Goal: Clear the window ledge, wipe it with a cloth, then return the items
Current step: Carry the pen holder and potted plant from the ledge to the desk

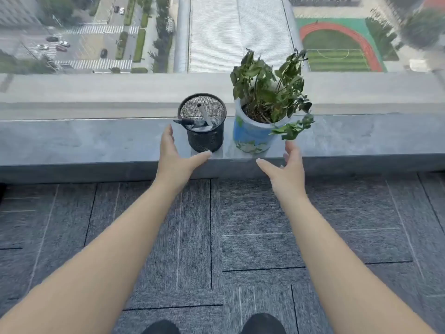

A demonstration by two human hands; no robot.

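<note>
- Ledge: carries a mesh cup and a plant pot, standing just beside each other.
- Cup: likely light and stiff; grip around its wall.
- Pot: likely heavier and top-heavy; grip low on its body, clear of the leaves.
- Left hand and right hand: both spread, grasping nothing.

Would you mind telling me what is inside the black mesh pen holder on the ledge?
The mesh pen holder holds a dark-handled tool, a grey pen-like stick and something pale. The wall hides their lower ends and the bottom.
</note>
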